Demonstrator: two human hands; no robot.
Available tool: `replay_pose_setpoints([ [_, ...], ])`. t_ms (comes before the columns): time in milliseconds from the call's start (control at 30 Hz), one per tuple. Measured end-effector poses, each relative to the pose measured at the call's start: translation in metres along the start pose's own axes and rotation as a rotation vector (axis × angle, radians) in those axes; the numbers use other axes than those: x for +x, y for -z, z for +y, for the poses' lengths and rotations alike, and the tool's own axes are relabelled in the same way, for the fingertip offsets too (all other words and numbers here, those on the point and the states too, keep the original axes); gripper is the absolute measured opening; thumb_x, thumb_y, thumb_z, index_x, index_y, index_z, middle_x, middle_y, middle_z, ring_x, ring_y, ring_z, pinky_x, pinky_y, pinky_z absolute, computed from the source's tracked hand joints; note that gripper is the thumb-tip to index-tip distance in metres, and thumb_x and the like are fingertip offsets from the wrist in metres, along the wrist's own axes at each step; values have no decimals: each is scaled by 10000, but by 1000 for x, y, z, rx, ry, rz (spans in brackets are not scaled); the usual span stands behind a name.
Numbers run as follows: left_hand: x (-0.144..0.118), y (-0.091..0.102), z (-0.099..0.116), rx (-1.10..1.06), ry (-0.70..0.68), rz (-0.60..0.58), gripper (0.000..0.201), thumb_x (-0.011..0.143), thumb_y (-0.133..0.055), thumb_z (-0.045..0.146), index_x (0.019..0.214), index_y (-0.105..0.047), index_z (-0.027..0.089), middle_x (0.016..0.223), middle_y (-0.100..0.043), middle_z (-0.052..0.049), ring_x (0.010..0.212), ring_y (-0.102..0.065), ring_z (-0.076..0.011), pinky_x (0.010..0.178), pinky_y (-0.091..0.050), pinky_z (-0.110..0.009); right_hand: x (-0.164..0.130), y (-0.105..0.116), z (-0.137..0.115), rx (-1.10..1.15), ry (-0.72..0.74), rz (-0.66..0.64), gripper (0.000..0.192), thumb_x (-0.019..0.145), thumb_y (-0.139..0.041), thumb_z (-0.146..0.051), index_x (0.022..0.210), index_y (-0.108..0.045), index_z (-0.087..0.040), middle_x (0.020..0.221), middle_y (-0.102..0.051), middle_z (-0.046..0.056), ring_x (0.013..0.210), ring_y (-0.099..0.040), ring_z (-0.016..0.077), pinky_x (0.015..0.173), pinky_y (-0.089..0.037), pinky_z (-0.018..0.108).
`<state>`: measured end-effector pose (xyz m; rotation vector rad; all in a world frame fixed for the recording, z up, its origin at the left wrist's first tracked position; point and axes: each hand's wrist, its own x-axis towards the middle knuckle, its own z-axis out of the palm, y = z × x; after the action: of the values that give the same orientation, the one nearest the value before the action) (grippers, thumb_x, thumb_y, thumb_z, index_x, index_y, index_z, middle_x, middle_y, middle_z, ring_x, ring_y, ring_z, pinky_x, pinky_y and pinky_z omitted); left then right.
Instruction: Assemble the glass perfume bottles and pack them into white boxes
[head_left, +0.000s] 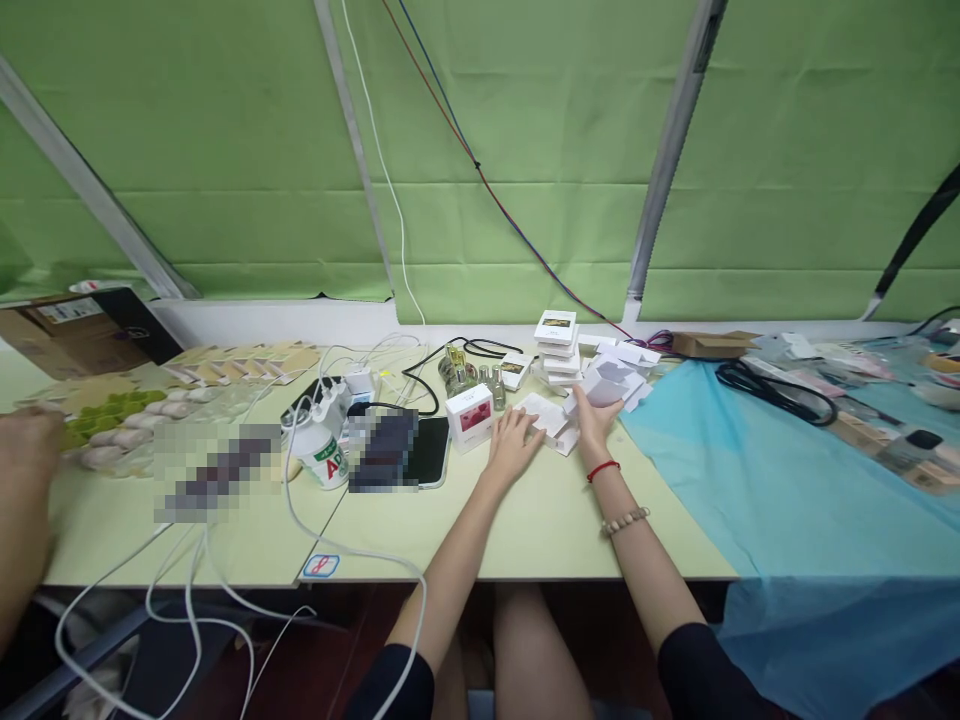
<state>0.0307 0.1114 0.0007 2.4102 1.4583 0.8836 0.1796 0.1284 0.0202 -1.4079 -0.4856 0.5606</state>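
My left hand [514,438] lies flat on the table, fingers spread, touching flat white cardboard pieces [549,415]. My right hand [594,412] grips one white cardboard piece [609,385] raised a little above the pile. A small white box with a red label [470,416] stands just left of my left hand. Behind it stand several small glass bottles [469,377]. A stack of small white boxes [556,347] rises at the back, beside more loose white cardboard [626,360].
A white bottle [322,455], a dark tablet [427,450] and white cables [225,590] lie at left. A blue sheet [787,480] covers the right table, with a black cable [772,388] and a brown box [709,344]. Another person's hand [26,440] is at far left.
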Motion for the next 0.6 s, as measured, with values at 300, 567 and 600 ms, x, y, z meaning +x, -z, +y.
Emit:
replay_pose_setpoints([
  [300, -4, -1, 9, 3, -9, 169, 253, 822, -503, 351, 1037, -556, 228, 1003, -542, -57, 993, -501, -204, 919, -337, -358, -5, 0, -4, 54, 83, 33, 967, 609, -653, -505, 1366, -169, -148, 1395, -331, 161, 1225, -416, 228, 1032, -331, 361],
  [567, -4, -8, -3, -139, -24, -50, 545, 809, -497, 473, 1292, -376, 251, 1424, -304, -88, 1314, -270, -249, 1031, -268, -417, -7, 0, -5, 79, 96, -8, 964, 616, -667, -492, 1364, -169, -144, 1356, -382, 167, 1165, -476, 232, 987, -383, 357],
  [600, -3, -7, -4, -145, -21, -50, 514, 822, -480, 463, 1280, -391, 249, 1398, -346, -85, 1290, -314, -237, 1013, -294, -397, -7, 0, -4, 90, 107, -12, 965, 616, -669, -490, 1364, -166, -146, 1359, -379, 166, 1164, -477, 228, 987, -383, 356],
])
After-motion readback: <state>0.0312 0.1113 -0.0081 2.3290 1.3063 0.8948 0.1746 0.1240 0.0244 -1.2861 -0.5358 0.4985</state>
